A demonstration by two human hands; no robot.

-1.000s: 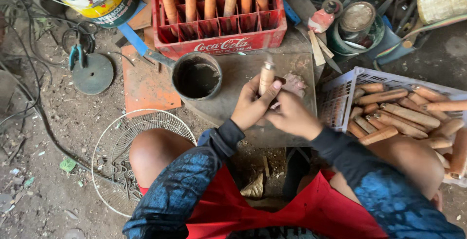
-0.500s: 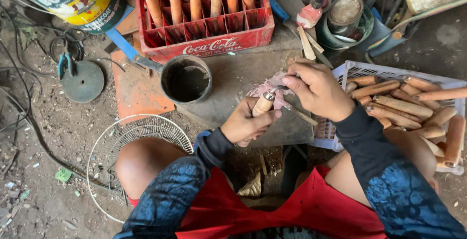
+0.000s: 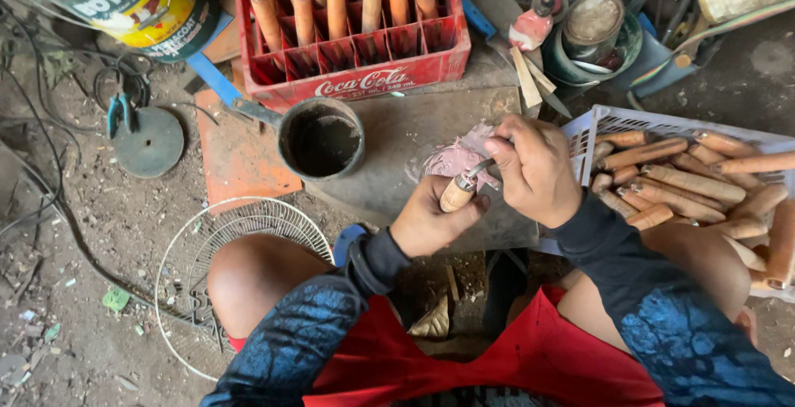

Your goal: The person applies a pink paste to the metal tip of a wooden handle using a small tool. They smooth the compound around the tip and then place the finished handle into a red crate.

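Observation:
My left hand (image 3: 431, 221) grips a short wooden handle (image 3: 457, 193) with a metal collar at its upper end, held upright over a grey metal plate (image 3: 389, 146). My right hand (image 3: 534, 167) pinches a thin flat tool whose tip meets the handle's collar. A smear of pink paste (image 3: 451, 158) lies on the plate just behind the handle. Both forearms wear dark blue sleeves.
A red plastic crate (image 3: 356, 67) at the back holds several upright wooden handles. A white basket (image 3: 592, 125) at the right is full of loose handles. A dark round tin (image 3: 321, 138) stands left of the plate. A wire fan guard (image 3: 240, 221) lies by my left knee; a paint can (image 3: 132, 1) is far left.
My right hand has moved from the pink paste down to the top of the handle. My left hand still holds the handle, which is now more upright.

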